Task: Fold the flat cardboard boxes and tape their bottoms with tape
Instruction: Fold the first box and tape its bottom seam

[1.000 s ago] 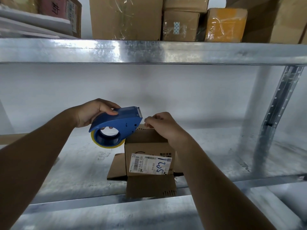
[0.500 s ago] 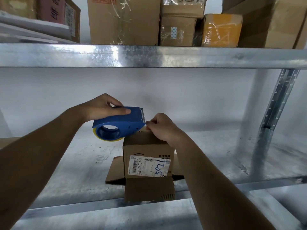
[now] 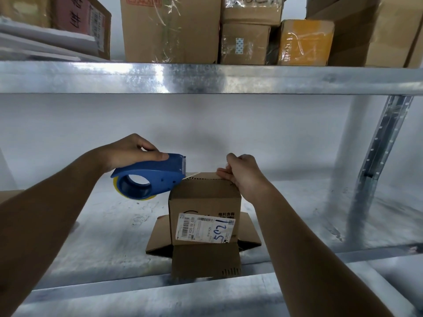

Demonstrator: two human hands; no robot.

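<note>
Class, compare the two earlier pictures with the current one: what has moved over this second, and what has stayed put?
The left hand has drawn the blue tape dispenser leftward, away from the right hand, levelling it and pulling a strip of tape across the top of the small cardboard box. The right hand still pins the tape's end at the box's top right edge. The box stays on the metal shelf, flaps splayed.

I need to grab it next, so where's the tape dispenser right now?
In the head view, the blue tape dispenser is left of centre, gripped by the left hand, its nose at the cardboard box.
</note>
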